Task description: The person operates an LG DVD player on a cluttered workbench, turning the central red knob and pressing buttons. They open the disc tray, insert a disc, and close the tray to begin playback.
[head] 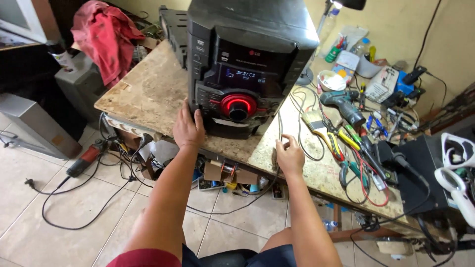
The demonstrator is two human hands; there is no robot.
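**A:** where are my hands at?

**B:** left hand (188, 129) is flat against the lower left corner of the black stereo (242, 64), fingers spread, gripping nothing. Right hand (290, 155) rests on the table (148, 94) edge, fingers loosely curled, empty. Stereo stands upright mid-table. Pliers (332, 141) and a drill (342, 105) lie to the right, red cloth (106, 37) far back left.

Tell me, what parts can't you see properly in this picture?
- Back of the big black stereo unit with a glowing red ring: head view, hidden by its own front.
- Left hand palm: pressed against the stereo's corner.
- Floor clutter under the worn chipboard bench: shadowed, too small.
- White device: cut off by right edge.
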